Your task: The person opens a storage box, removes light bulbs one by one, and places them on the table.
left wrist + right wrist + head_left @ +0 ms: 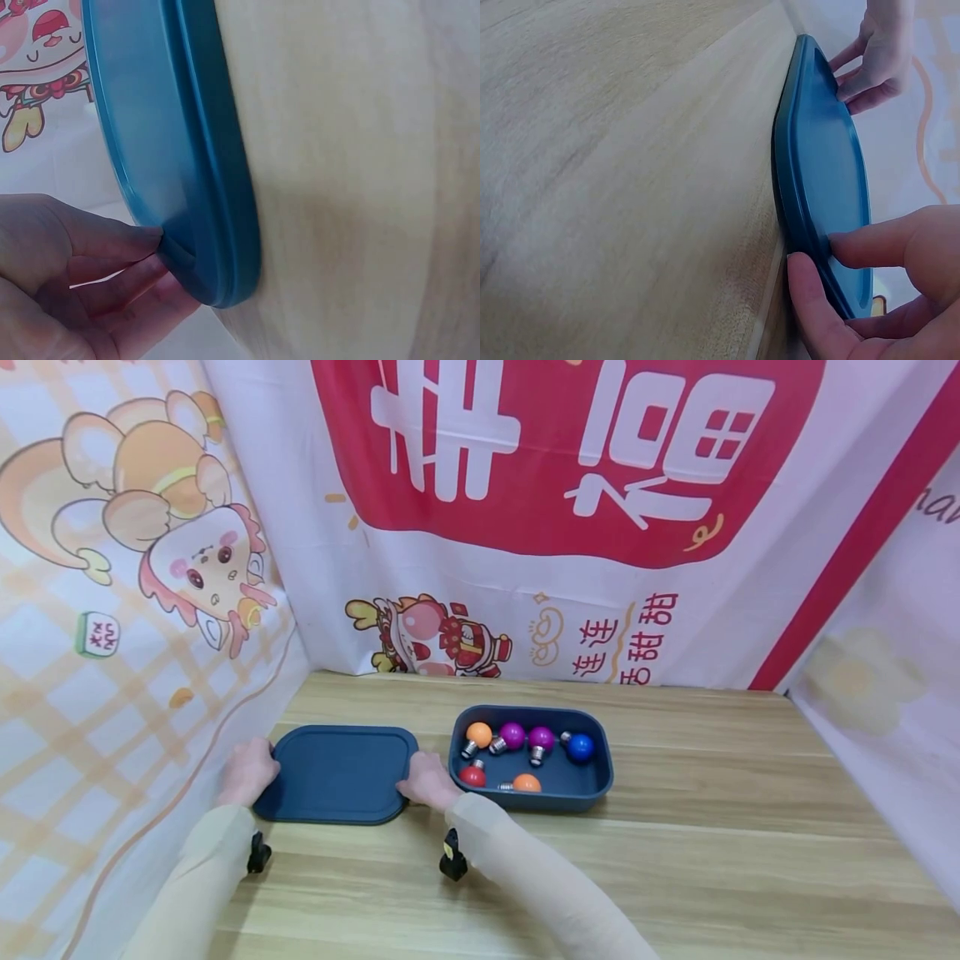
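A flat dark blue lid (337, 774) with rounded corners and a raised rim is at the left of the wooden table. My left hand (248, 772) pinches its left end, thumb on top and fingers below, as the left wrist view shows. At the opposite end my right hand (430, 781) grips the edge, its thumb (870, 244) on the upper face and fingers around the side. Just right of that hand stands a dark blue box (555, 804) without a cover. Inside lie several small bulbs: orange (479, 734), purple (512, 735), blue (581, 747) and red (472, 776).
The wooden table (712, 827) runs up to a printed cloth (540, 539) at the back. A patterned cloth wall (97, 693) rises close beside my left hand. Another pale cloth (885, 693) borders the table's right side.
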`<state>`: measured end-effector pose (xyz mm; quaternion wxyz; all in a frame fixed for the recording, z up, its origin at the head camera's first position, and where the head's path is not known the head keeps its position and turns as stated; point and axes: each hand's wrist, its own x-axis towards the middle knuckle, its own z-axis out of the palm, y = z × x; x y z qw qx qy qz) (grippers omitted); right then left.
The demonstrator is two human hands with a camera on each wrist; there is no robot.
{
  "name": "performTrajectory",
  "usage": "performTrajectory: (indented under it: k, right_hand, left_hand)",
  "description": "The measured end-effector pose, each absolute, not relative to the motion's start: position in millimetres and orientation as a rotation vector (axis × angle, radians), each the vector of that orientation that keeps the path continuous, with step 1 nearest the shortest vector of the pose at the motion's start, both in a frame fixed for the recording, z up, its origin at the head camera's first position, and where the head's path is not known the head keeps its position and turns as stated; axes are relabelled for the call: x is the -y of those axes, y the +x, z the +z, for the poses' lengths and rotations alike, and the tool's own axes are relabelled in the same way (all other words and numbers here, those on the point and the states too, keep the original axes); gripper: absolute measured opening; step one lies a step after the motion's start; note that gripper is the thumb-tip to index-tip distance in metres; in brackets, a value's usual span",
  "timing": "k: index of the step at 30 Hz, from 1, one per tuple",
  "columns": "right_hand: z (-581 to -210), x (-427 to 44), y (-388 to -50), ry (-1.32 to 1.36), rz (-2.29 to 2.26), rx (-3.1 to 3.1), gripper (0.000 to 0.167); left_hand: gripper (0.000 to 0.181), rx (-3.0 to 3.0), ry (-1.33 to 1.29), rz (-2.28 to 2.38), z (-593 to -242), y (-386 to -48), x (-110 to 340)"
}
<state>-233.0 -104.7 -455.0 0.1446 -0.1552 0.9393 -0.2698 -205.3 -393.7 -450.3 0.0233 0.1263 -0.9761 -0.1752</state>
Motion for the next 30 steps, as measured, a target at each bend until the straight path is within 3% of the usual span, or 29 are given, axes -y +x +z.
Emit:
performTrajectory:
  k: [25,30]
  right_hand:
    - [-456.6,105.8,-232.0,-0.407,-0.823,-2.693,0.017]
    - [-456.0,108.0,-230.6,-0.393,-0.779,-2.729,0.023]
  left_hand:
    - [0.014,3.009,0.386,-0.518,-452.6,-205.8,392.8]
    - [0.012,2.976,0.377,-0.480,-455.5,-205.8,392.1]
